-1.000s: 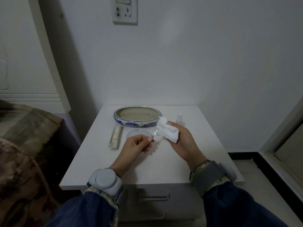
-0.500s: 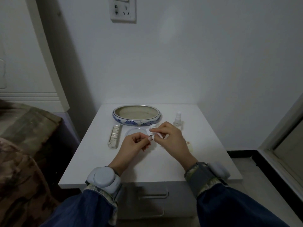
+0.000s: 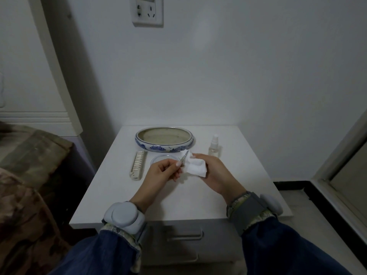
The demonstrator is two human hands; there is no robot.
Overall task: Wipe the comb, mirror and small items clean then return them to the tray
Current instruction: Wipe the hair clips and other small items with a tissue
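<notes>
My left hand (image 3: pixel 162 172) pinches a small thin metal tool (image 3: pixel 184 156), its tip pointing up and right. Beside it my right hand (image 3: pixel 215 172) holds a crumpled white cloth (image 3: pixel 195 167) that touches the tool. A blue-and-white oval ceramic tray (image 3: pixel 164 147) stands at the back of the white nightstand (image 3: pixel 198 201) with nothing visible inside it. The pale comb (image 3: pixel 138 164) lies left of my hands. A small round mirror (image 3: pixel 158 159) lies flat behind my left hand, partly hidden by it.
A small clear spray bottle (image 3: pixel 214 146) stands at the back right of the nightstand. A bed with a camouflage cover (image 3: pixel 25 175) is on the left. The wall with a socket (image 3: pixel 148 11) is behind. A drawer handle (image 3: pixel 184 235) shows below the front edge.
My right hand slid the cloth off the tool and drew back to the right, so the cloth and the tool's tip show again. The left hand stayed in place.
</notes>
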